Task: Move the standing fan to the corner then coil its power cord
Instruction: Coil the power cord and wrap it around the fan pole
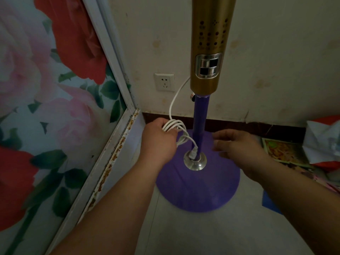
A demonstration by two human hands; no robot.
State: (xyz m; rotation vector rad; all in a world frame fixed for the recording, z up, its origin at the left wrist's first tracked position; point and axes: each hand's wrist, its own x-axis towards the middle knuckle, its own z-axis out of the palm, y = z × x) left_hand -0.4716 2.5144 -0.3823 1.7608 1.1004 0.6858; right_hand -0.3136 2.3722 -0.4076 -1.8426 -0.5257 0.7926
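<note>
The left hand (pixel 159 139) clenches several white power cord (pixel 173 124) loops so they cannot unravel; the right hand (pixel 239 146) hovers released beside the pole, ready to feed slack. The standing fan (pixel 199 111) sits in the corner, its plug (pixel 194 150) dangling by the base collar.

1. The left hand (pixel 158 142) grips several loops of white power cord (pixel 173 124) beside the standing fan (pixel 200 118).
2. The right hand (pixel 237 144) hovers, fingers relaxed, over the fan's purple base (pixel 211 188).
3. A wall socket (pixel 164 82) sits behind.
</note>
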